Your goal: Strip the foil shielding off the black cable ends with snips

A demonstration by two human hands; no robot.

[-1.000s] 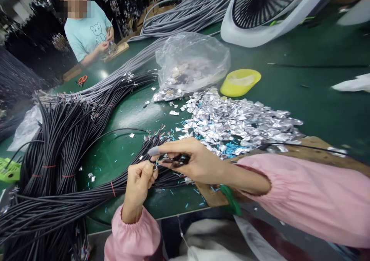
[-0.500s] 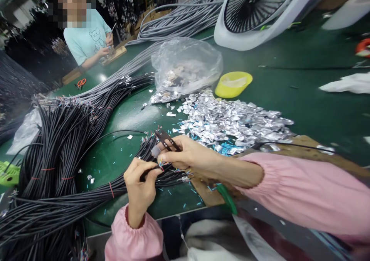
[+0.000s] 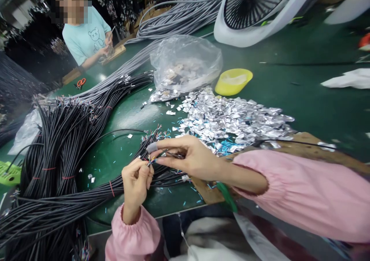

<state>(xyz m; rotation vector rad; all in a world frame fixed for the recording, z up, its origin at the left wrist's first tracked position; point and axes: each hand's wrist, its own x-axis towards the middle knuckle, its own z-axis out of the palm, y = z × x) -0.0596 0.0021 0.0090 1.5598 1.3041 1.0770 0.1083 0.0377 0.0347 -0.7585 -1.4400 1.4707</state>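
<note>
My left hand [image 3: 135, 180] pinches coloured wires [image 3: 152, 160]; just beside, my right hand [image 3: 194, 157] holds a dark tool [image 3: 175, 152]. I judge this as separating; next needs steady pinch.

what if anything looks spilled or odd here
Silver foil scraps lie in a loose heap on the green table, outside the clear plastic bag, with stray bits near the black cables. It looks like a spill, though perhaps just trimmings.

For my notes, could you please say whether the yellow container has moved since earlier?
No, the yellow container keeps its place beside the clear plastic bag.
</note>
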